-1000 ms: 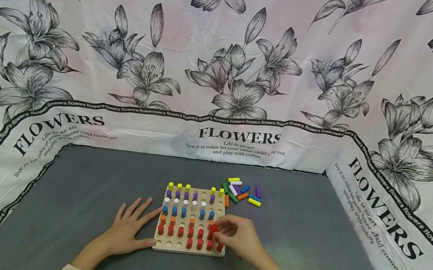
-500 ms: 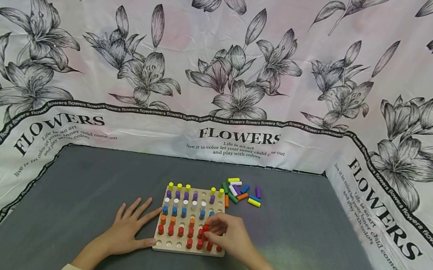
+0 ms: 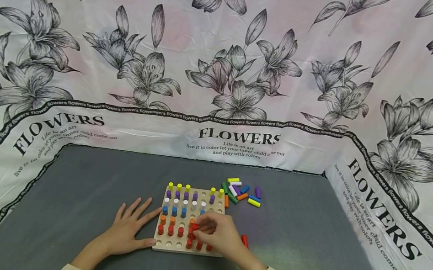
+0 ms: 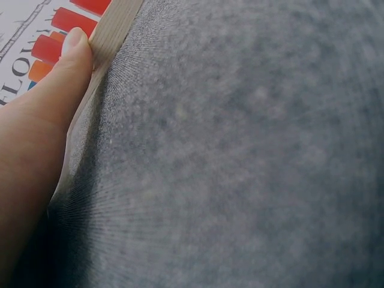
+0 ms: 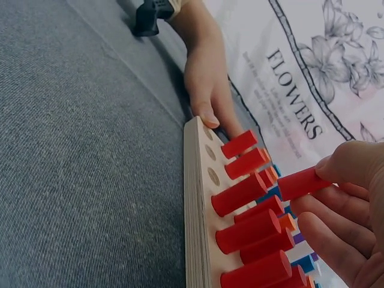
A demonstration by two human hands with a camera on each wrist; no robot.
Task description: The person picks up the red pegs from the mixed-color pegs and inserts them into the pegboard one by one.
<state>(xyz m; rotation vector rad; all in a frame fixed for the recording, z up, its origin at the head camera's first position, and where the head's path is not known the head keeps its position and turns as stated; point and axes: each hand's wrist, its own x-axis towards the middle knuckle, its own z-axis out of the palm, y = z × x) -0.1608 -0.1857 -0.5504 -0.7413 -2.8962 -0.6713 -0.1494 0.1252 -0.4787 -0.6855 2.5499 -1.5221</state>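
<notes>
My right hand [image 3: 220,233] pinches a red peg [image 5: 305,183] between thumb and fingers, above the wooden pegboard [image 3: 183,252]. In the right wrist view the held peg is tilted and apart from the board's holes. The board carries upright pegs in coloured rows: yellow, purple, white, blue, orange and red. Three bare holes [image 5: 209,153] show at the left end of the near row. My left hand [image 3: 126,229] lies spread beside the board, its thumb [image 4: 75,57] touching the near left corner. My right hand hides part of the board's right side.
Behind the board's right corner lies a loose pile of coloured pegs [image 3: 235,190]. A red peg [image 3: 245,241] lies on the grey table [image 3: 309,240] beside my right wrist. Flower-printed cloth [image 3: 236,142] surrounds the table's back and sides.
My right hand has moved left across the board with the red peg, uncovering the red peg lying on the table at right. My left hand has stayed in place.
</notes>
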